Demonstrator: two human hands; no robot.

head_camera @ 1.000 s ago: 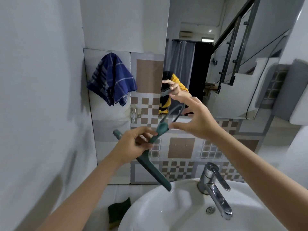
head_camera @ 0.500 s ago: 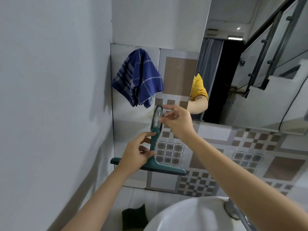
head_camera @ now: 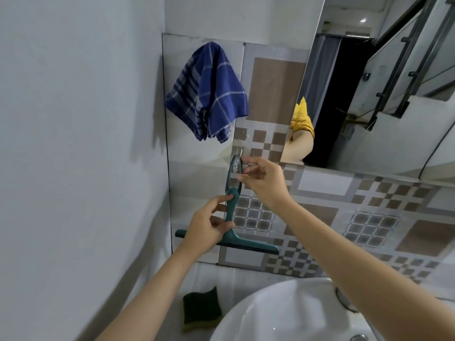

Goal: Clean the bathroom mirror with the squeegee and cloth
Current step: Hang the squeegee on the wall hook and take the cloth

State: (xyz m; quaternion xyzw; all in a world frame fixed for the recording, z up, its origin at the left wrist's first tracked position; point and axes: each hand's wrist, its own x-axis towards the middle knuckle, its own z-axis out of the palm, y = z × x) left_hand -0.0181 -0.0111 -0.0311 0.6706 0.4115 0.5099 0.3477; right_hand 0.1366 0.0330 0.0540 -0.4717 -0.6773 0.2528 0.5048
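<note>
A dark green squeegee (head_camera: 230,219) stands upright against the tiled wall, blade at the bottom and level. My left hand (head_camera: 209,226) grips its lower handle just above the blade. My right hand (head_camera: 262,179) pinches the looped top of the handle at a small clear wall hook (head_camera: 238,153). A blue checked cloth (head_camera: 209,94) hangs on the wall above and left of the hook. The mirror (head_camera: 384,82) fills the upper right and reflects a yellow sleeve and an arm.
A white basin (head_camera: 283,313) lies at the bottom right, with part of a chrome tap base (head_camera: 344,300) at its rim. A dark green sponge (head_camera: 200,307) rests on the ledge left of the basin. A plain grey wall closes the left side.
Both hands carried the squeegee from in front of the mirror left to the wall hook and turned it upright. The view swung left, so the tap has nearly left the frame.
</note>
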